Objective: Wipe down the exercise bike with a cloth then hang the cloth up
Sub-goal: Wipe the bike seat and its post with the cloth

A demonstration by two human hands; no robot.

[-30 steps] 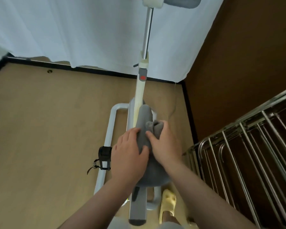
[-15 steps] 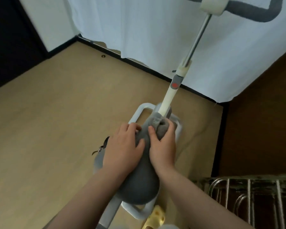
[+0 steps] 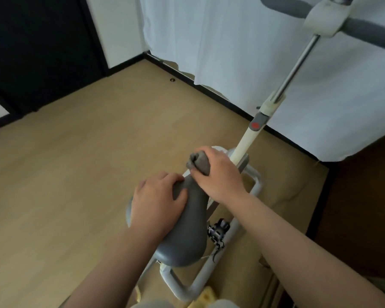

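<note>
The exercise bike has a grey saddle [image 3: 187, 236], a cream post [image 3: 247, 141] with a red dot, grey handlebars [image 3: 365, 30] at the top right and a white floor frame [image 3: 256, 185]. My right hand [image 3: 218, 176] grips a bunched grey cloth [image 3: 200, 162] at the nose of the saddle. My left hand [image 3: 158, 203] rests on the saddle's left side, fingers curled over its edge, thumb on top.
A white curtain [image 3: 231, 52] hangs behind the bike. A dark doorway [image 3: 38, 52] is at the far left. Light wooden floor [image 3: 76, 174] lies to the left. A black pedal [image 3: 218, 230] sticks out on the right. A yellow slipper [image 3: 206, 297] shows at the bottom edge.
The view has swung left, and the drying rack has left the frame. My right hand has slid the cloth forward to the saddle's nose, and my hands are now farther apart.
</note>
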